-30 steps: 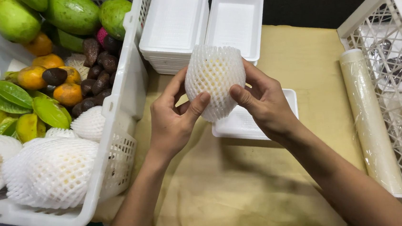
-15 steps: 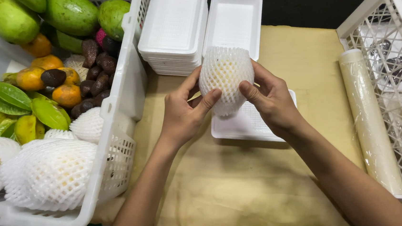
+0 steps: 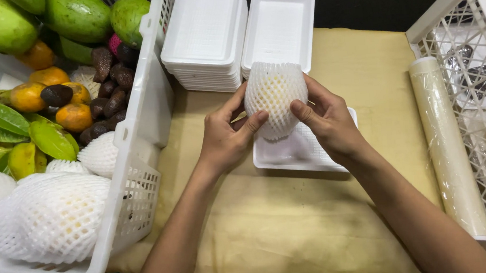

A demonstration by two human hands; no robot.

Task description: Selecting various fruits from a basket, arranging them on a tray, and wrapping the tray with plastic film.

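Observation:
Both of my hands hold one fruit wrapped in a white foam net (image 3: 274, 96) upright above a white foam tray (image 3: 299, 152) on the yellow-covered table. My left hand (image 3: 226, 138) grips its left side, thumb across the front. My right hand (image 3: 329, 124) cups its right side, thumb pressed on the net. The fruit's bottom is close over the tray; whether it touches cannot be told.
Two stacks of white foam trays (image 3: 209, 35) stand behind. A white crate (image 3: 138, 127) at left holds green, orange and dark fruits plus net-wrapped ones (image 3: 50, 218). A roll of cling film (image 3: 446, 143) lies against a white crate (image 3: 472, 37) at right.
The net-wrapped fruit and both hands have shifted slightly right and down toward the single tray. The grip stays the same.

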